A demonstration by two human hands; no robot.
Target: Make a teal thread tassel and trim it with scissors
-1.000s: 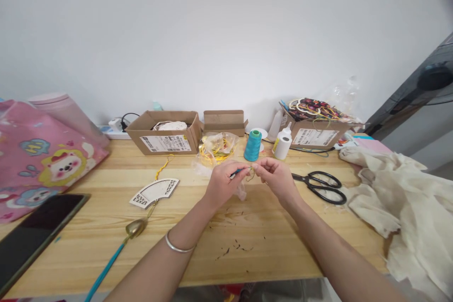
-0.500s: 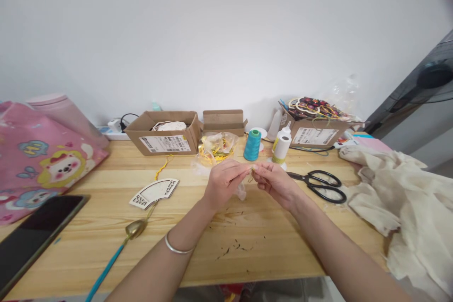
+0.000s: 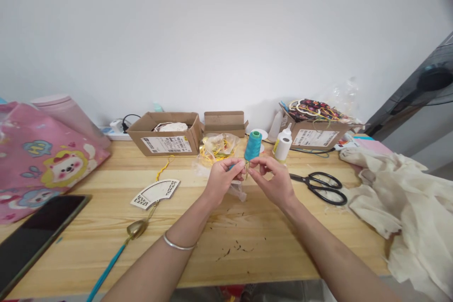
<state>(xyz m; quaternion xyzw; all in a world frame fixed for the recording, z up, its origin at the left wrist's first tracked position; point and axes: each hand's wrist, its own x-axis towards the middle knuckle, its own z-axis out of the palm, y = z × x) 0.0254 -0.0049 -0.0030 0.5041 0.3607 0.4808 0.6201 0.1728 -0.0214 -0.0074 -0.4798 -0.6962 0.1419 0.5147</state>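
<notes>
My left hand (image 3: 222, 180) and my right hand (image 3: 275, 183) meet above the middle of the table. Between their fingertips is a short, thin olive-gold cord (image 3: 247, 171), pinched from both sides; its exact shape is too small to make out. Just behind the fingers stands a cone of turquoise thread (image 3: 253, 145). To the left lies a white fan-shaped pendant (image 3: 155, 193) with a yellow braided cord (image 3: 163, 169) at its top. A gold bell-shaped cap (image 3: 136, 229) with a turquoise tassel (image 3: 108, 271) hangs off its lower end.
Black scissors (image 3: 323, 188) lie right of my hands, near cream cloth (image 3: 417, 217). Behind are a bag of yellow cords (image 3: 219, 146), white bottles (image 3: 282, 146), an open carton (image 3: 166, 144) and a full carton (image 3: 314, 134). At left are a phone (image 3: 35, 236) and a pink bag (image 3: 53, 160).
My fingers have shifted slightly left and spread, so the gold cord shows more between them. My right hand has opened its curl somewhat. The things on the table stay put.
</notes>
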